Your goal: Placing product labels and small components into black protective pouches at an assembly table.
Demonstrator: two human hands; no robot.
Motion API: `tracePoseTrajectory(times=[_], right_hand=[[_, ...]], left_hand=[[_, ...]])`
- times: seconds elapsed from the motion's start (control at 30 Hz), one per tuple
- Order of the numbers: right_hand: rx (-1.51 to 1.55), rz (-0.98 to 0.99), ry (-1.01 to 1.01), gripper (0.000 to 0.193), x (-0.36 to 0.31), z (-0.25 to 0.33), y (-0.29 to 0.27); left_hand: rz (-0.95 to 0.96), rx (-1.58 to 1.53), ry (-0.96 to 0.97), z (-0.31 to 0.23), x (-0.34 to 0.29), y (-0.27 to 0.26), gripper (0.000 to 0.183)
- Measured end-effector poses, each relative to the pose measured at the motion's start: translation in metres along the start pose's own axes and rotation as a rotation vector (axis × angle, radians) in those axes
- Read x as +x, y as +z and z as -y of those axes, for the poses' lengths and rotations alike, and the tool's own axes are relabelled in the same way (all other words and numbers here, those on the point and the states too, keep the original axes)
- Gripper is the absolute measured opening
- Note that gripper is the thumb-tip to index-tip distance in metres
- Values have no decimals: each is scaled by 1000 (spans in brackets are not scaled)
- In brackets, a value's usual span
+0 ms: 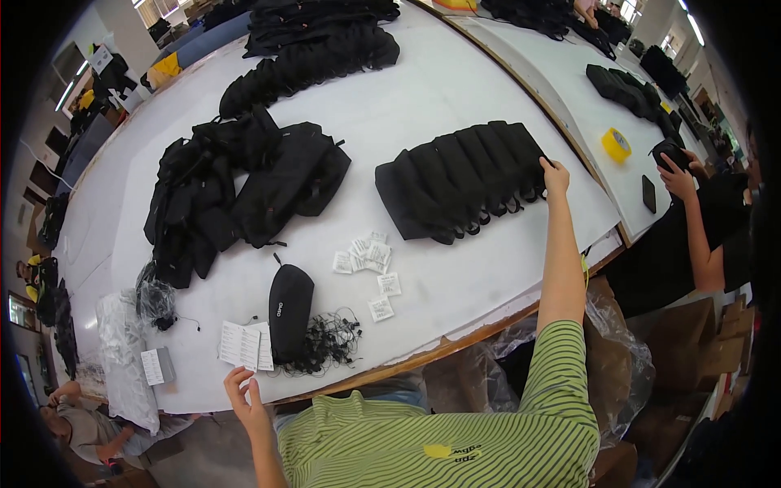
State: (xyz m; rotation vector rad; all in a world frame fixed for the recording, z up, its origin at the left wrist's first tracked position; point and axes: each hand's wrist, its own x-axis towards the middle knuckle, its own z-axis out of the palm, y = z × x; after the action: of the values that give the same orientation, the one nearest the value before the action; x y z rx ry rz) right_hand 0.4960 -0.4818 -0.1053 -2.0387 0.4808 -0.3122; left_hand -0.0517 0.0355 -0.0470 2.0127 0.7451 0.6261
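At the right end of a row of black zippered pouches (460,179), my right hand (556,176) pinches the edge of the last black pouch (525,154). The row's pouches overlap, with small loops along their near side. My left hand (244,392) is at the table's front edge, fingers apart and holding nothing. Just beyond it lie white printed cards (239,345). A single black pouch (290,309) lies right of them, against a tangle of thin black strings (332,340). Small white packets (368,254) are scattered between this pouch and the row.
Piled black bags (289,183) cover the left middle of the white table (464,276). More black pouches (317,61) lie behind. Clear plastic (122,350) and a card stack (159,366) sit left. At right, another person handles a black pouch (669,154) near yellow tape (616,145).
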Motion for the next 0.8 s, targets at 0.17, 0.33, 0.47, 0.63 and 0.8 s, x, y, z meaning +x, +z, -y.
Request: tracePoseTrajectory(times=[0.17, 0.33, 0.47, 0.63, 0.8], right_hand=[[46, -131, -130, 39, 11, -8, 9], [-313, -150, -184, 47, -5, 15, 17], [-22, -383, -624, 34, -104, 67, 11], [186, 420, -743, 11, -330, 78, 53], [9, 691, -693, 16, -455, 88, 74]], left_hand=[[40, 5, 5, 1, -3, 0, 13], [-14, 12, 40, -6, -2, 5, 14], [163, -185, 116, -67, 3, 13, 15], [494, -307, 998, -192, 1, 2, 18], [276, -305, 1393, -223, 27, -9, 16]])
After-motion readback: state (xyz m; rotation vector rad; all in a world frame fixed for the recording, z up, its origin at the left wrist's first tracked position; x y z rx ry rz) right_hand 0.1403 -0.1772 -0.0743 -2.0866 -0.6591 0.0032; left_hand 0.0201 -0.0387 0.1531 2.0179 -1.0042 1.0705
